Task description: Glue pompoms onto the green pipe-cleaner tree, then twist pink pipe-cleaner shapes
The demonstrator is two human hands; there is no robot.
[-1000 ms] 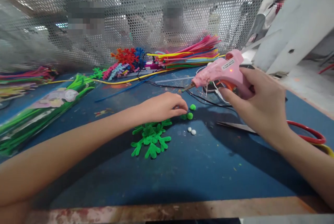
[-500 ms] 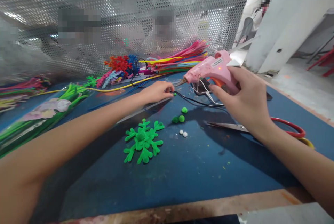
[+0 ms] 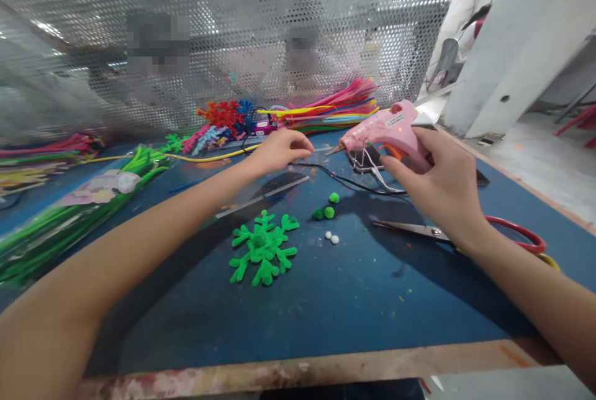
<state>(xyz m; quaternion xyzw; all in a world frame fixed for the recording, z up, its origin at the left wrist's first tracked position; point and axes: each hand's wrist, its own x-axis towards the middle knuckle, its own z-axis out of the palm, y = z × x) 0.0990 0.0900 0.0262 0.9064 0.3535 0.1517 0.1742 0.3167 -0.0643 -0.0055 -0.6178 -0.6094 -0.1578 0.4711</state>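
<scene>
My right hand [image 3: 440,167] is wrapped round a pink hot glue gun [image 3: 384,130], its metal nozzle pointing left and slightly down. Across from that nozzle, a little way off, my left hand [image 3: 282,151] is raised with thumb and fingers drawn together. Whatever lies between those fingertips is too small or hidden to make out. A green fuzzy snowflake [image 3: 263,248] of pipe cleaner lies flat on the blue table. To its right are a few green pom-poms [image 3: 329,212] and two small white balls [image 3: 334,239]. Red-handled scissors [image 3: 435,231] lie partly under my right forearm.
A clear glue stick [image 3: 265,196] and black cable [image 3: 330,174] lie beyond the snowflake. Bagged green pipe cleaners [image 3: 88,213] sit on the left. Finished orange snowflakes [image 3: 221,114] and coloured pipe cleaners [image 3: 335,105] line the back, before a perforated metal screen [image 3: 223,46].
My left hand has lifted a little and a small green bit beneath its fingertips is no longer visible. The glue gun stays in my right hand. The view has shifted slightly.
</scene>
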